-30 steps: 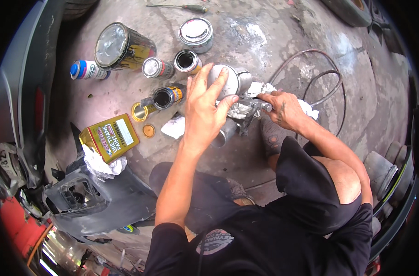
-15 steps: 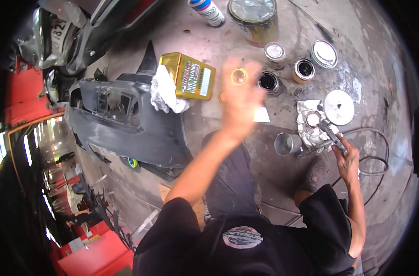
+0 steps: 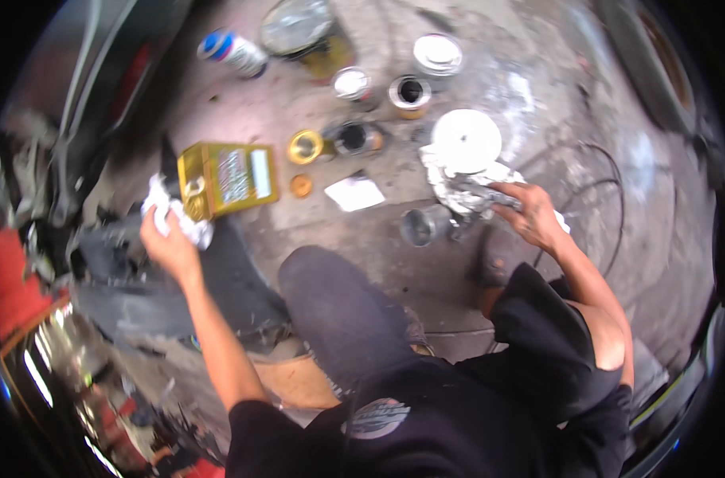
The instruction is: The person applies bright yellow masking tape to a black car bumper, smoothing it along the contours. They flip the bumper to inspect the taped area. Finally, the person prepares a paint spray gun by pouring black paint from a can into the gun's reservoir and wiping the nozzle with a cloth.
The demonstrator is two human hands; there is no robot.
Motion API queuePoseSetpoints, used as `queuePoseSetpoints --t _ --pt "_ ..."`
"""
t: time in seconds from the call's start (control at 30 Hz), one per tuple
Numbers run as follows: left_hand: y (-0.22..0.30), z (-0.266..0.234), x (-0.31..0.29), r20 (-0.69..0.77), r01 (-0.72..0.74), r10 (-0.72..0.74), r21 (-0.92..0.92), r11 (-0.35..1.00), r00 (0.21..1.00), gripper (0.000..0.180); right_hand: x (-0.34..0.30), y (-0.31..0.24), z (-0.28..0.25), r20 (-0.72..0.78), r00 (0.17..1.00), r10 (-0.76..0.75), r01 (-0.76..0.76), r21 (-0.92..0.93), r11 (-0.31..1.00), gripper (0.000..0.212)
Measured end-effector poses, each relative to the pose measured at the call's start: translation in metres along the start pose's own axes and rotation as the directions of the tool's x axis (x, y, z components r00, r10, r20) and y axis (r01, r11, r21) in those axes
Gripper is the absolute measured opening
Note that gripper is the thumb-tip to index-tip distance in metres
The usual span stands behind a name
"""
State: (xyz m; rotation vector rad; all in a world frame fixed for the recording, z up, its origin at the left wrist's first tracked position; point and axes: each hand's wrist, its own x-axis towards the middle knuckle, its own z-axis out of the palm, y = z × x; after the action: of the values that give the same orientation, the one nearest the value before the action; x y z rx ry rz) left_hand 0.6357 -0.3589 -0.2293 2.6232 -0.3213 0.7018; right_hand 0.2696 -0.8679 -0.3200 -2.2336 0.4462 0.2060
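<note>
At the left, my left hand [image 3: 171, 248] has its fingers closed on a crumpled white rag [image 3: 189, 228], beside a gold rectangular paint can [image 3: 231, 177]. My right hand [image 3: 533, 217] is wrapped round the handle of a grey metal spray gun [image 3: 483, 196], blurred, over a crumpled white cloth [image 3: 440, 177] on the floor. An open metal cup [image 3: 423, 226] lies tilted next to the gun. A round white lid [image 3: 467, 142] sits just beyond the cloth.
Several containers stand farther off, among them an open dark tin [image 3: 354, 139], a small yellow tin [image 3: 306, 147] and a blue-capped spray can [image 3: 233, 54]. A white card [image 3: 354, 193] lies ahead of my knee. A dark car panel [image 3: 179, 287] is at left; a hose [image 3: 619, 207] curls at right.
My left hand has moved left from above the tins to the white rag beside the gold can. My right hand still holds the spray gun. The whole view has shifted.
</note>
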Motion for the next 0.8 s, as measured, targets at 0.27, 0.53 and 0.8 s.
queuePoseSetpoints --t 0.27,0.53,0.8 --pt "0.281 0.055 -0.138 0.237 -0.278 0.613 -0.730 0.624 0.754 0.070 -0.005 -0.002 0.017 0.096 0.989 -0.116 0.129 -0.143 0.981 0.038" --pt "0.366 0.123 -0.195 0.379 -0.195 0.479 -0.587 0.786 0.791 0.081 -0.030 0.028 0.022 0.132 0.987 0.093 -0.115 0.166 0.979 0.032" --pt "0.367 0.142 -0.195 0.252 -0.323 0.631 -0.688 0.650 0.734 0.061 -0.019 0.040 0.016 0.189 0.974 0.124 -0.132 0.029 0.991 0.049"
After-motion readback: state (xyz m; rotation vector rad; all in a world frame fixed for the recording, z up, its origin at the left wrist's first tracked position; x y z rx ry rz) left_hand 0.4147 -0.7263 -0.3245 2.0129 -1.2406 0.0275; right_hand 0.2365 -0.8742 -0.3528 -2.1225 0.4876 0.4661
